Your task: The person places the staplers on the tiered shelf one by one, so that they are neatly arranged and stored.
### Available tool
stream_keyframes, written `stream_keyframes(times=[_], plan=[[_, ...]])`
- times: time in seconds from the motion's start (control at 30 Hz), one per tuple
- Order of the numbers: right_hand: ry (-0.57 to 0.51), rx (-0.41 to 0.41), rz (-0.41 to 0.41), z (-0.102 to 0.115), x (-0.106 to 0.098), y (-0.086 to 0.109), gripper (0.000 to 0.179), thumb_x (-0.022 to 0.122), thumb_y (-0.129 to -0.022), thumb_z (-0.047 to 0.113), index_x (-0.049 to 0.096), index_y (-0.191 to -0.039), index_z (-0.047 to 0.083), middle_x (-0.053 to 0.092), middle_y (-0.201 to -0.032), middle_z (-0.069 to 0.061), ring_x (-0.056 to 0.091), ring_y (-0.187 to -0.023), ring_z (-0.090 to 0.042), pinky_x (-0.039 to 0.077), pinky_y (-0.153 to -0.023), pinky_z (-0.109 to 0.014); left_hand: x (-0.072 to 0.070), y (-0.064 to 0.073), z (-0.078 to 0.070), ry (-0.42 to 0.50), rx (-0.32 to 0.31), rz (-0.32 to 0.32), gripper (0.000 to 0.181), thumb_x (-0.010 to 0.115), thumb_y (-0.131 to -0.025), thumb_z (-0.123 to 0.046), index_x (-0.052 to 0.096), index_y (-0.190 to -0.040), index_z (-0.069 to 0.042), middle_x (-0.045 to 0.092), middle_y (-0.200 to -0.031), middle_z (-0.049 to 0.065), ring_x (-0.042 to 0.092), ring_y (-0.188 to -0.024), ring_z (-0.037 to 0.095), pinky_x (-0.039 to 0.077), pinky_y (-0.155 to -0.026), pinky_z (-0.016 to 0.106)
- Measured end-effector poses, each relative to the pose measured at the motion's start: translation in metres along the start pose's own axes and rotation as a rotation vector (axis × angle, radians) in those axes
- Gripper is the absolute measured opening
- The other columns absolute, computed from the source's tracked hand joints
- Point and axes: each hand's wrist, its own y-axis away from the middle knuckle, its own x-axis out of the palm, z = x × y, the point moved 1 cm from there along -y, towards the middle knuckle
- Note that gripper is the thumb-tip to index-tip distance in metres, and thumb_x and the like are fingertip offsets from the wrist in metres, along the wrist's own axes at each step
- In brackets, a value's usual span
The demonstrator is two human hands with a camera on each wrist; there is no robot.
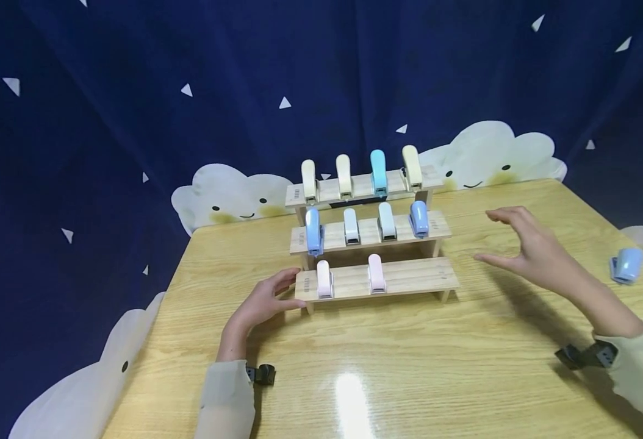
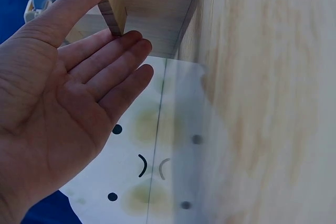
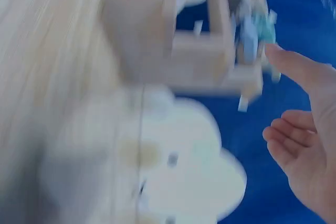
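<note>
A three-tier wooden rack (image 1: pixel 415 274) stands on the table, bearing several small staplers. At the lowest tier's left end, my left hand (image 1: pixel 265 300) holds the rack, thumb at the front and fingers behind. In the left wrist view, the end of its wood (image 2: pixel 113 11) lies between thumb and fingertips. My right hand (image 1: pixel 530 250) hovers right of the rack, thumb and fingers spread apart with nothing between them. Two pale pink staplers, a left one (image 1: pixel 324 279) and a right one (image 1: pixel 376 273), sit on the lowest tier.
Blue and white staplers, one white (image 1: pixel 351 226), line the middle tier; cream ones and a turquoise stapler (image 1: pixel 379 172) line the top. Another blue stapler (image 1: pixel 627 265) lies at the table's right side. A dark blue curtain (image 1: pixel 233 110) with cloud shapes hangs behind.
</note>
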Motion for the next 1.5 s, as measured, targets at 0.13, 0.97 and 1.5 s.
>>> stream_keyframes(times=[0.13,0.97,1.5], plan=[[0.022,0.126,0.007,-0.04,-0.019,0.019,0.078,0.088,-0.067,0.012,0.05,-0.132,-0.007,0.053,-0.125,-0.027,0.051,-0.108,-0.041,0.039,-0.092,-0.023,0.001,0.001,0.0,-0.005,0.002,-0.003,0.082,0.079,-0.081,-0.031,0.039,-0.15,-0.015,0.039,-0.156,0.011,0.04,-0.143,0.032,0.033,-0.12,0.047],[0.197,0.335,0.092,-0.186,-0.07,0.101,0.075,0.093,-0.054,0.016,0.056,-0.11,-0.018,0.055,-0.107,-0.047,0.055,-0.095,-0.054,0.047,-0.082,-0.056,0.002,-0.001,0.004,-0.012,0.022,0.003,0.08,0.078,-0.082,-0.03,0.039,-0.15,-0.014,0.039,-0.156,0.015,0.04,-0.143,0.036,0.034,-0.119,0.048],[0.279,0.343,0.172,-0.203,-0.07,0.111,0.066,0.092,-0.058,0.017,0.057,-0.099,-0.022,0.059,-0.094,-0.044,0.057,-0.084,-0.059,0.048,-0.063,-0.041,0.001,-0.001,0.004,0.002,0.043,0.012,0.082,0.079,-0.082,-0.029,0.037,-0.15,-0.01,0.038,-0.156,0.017,0.04,-0.142,0.036,0.034,-0.119,0.047]])
